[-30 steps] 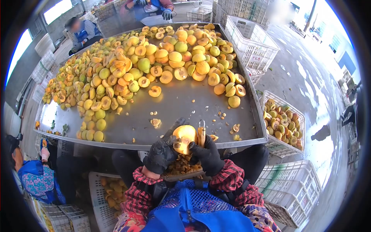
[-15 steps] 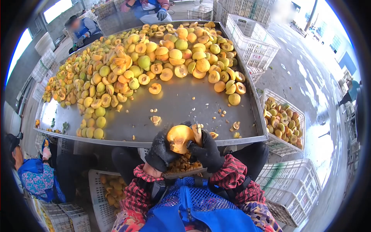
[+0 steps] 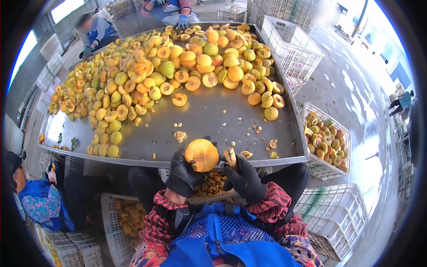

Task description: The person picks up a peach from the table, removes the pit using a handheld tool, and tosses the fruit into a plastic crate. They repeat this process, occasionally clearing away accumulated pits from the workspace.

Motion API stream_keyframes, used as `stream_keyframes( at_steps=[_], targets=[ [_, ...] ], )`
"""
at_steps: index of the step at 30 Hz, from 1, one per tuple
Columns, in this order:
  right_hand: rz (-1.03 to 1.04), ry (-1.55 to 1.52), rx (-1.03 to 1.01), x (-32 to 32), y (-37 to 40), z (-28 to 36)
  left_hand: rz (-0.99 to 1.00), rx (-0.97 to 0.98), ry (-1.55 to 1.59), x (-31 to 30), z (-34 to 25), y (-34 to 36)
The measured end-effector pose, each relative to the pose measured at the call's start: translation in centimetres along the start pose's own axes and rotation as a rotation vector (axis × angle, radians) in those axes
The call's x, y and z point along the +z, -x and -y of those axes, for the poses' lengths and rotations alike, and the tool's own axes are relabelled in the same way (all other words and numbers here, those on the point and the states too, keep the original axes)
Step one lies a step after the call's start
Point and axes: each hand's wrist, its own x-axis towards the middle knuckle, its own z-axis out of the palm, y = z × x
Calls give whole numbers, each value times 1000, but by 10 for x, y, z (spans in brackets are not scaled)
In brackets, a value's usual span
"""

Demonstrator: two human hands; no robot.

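A yellow peach half rests in the fingers of my left hand, which wears a black glove. Its rounded side faces up toward me. My right hand, gloved in black too, is closed round a small tool with a pale wooden handle; its working end cannot be made out. The tool and the peach half are a short way apart. Both hands are at the near edge of the metal table. Below them, a container of peach scraps shows between my knees.
Peach halves are heaped across the table's far and left parts. Crates stand right, one with peach halves, another white. A crate of peaches is at my left. Co-workers sit at left and across the table.
The peach half has turned from showing its cut hollow to showing its rounded side. My right hand and tool have drawn away from it, slightly right and down.
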Motion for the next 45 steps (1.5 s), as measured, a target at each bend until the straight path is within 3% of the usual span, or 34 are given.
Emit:
stream_keyframes(
  at_steps=[3,6,10,12,19,22,28,31,34,39,42,45],
  targets=[
    [53,120,44,5,11,13,-7,57,3,5,-5,2],
    [104,292,88,7,10,8,11,161,-462,-2,-2,3],
    [74,618,-106,14,5,2,-32,-62,406,-1,5,-1],
    [82,668,-96,17,6,8,32,-219,789,-6,5,-3],
    [141,863,-96,24,2,8,-84,-61,659,0,20,-4],
    [117,895,-286,27,0,1,-144,-22,623,12,13,3],
    [177,918,-237,26,-5,-6,-174,68,589,2,33,0],
    [177,716,-139,35,-9,1,-181,70,576,-7,42,-3],
    [137,786,-334,36,-6,-12,-178,77,570,-11,46,-6],
    [166,815,-201,30,-12,-17,-165,25,605,-20,51,-8],
    [169,821,-137,29,-16,-18,-121,13,797,-11,40,-5],
    [103,837,-221,31,-14,-19,-231,255,12,8,27,2]
  ],
)
